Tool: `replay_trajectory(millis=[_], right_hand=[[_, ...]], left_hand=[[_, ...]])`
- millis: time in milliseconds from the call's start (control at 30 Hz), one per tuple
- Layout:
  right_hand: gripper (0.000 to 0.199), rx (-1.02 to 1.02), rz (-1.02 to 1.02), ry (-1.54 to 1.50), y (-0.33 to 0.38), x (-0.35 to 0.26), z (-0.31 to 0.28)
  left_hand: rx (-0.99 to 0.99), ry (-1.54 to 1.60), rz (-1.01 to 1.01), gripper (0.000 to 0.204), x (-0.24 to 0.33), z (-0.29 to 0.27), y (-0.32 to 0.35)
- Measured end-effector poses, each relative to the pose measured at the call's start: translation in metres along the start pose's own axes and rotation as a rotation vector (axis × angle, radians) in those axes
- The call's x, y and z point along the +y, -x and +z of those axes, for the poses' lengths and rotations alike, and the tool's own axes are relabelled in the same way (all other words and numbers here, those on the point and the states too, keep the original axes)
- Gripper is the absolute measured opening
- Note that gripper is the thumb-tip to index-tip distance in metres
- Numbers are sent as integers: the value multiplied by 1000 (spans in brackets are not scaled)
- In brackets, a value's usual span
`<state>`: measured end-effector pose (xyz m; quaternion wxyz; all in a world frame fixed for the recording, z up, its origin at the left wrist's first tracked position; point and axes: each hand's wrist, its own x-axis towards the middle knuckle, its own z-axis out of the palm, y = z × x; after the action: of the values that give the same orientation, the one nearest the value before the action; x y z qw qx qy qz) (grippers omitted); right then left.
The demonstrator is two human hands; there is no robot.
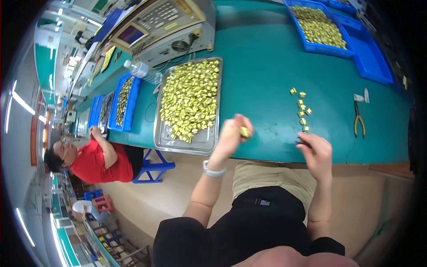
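Note:
My left hand (232, 135), a pale band on its wrist, is closed round a small yellow-taped transformer (244, 131) just over the bench's front edge. Beside it on the left lies a metal tray (181, 146) heaped with many more such yellow transformers (189, 100). My right hand (318, 153) is pinched at the front edge on a small dark piece (303, 142), whose kind I cannot make out. Just beyond its fingertips, a loose row of several transformers (302, 121) runs away from me across the green bench (258, 66).
Pliers (359, 120) with orange handles lie right, by small white pieces (362, 97). A blue bin (318, 29) of transformers and another blue tray (362, 49) stand far right. Behind the metal tray are a bottle (142, 70) and an instrument (164, 31). A person in red (98, 160) sits left.

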<state>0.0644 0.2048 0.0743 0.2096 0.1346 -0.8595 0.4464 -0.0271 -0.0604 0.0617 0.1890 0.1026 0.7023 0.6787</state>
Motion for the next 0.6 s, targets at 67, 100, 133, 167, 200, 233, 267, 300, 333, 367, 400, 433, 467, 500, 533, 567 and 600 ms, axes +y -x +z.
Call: replay_trajectory(millis=[67,100,133,167,200,233,267,300,333,367,400,433,467,500,533,567,600], right_hand=[[25,60,76,-70,5,6,-6],[25,130,175,-134,7,10,-8],[23,158,172,-117,8,15,-11],[23,158,161,-123,8,18,-13],[23,212,228,-153,10,22,-15],[24,269,296,-182,12,27,-18],[24,299,298,-225,12,35,-21],[24,313,292,-221,13,43,-21],[23,379,309,-348,14,51,-20],[23,448,323,-472,14,58,-20],[22,492,317,-504,14,65,-18],[22,508,312,-499,12,70,-15],[22,554,309,-530,12,74,-13],[21,598,306,-561,11,78,-10],[21,616,301,-557,11,79,-10],[21,655,298,-556,11,81,-11],[21,693,296,-555,12,83,-12]], left_hand=[[293,-107,53,63,7,-39,3],[450,-187,73,61,13,-59,4],[576,-277,103,57,11,-85,5],[705,-374,133,52,11,-110,8],[767,-503,243,49,13,-126,6],[824,-631,356,45,16,-136,4],[819,-628,370,45,18,-145,3],[804,-716,384,42,18,-151,3],[788,-804,399,39,18,-155,2],[776,-801,417,39,18,-156,0],[753,-792,390,37,16,-156,1],[731,-785,360,36,16,-154,3],[731,-711,299,31,16,-152,3],[721,-711,308,31,15,-149,2],[752,-804,363,29,19,-139,0],[783,-896,416,26,22,-128,-2],[755,-902,464,22,25,-117,-5]])
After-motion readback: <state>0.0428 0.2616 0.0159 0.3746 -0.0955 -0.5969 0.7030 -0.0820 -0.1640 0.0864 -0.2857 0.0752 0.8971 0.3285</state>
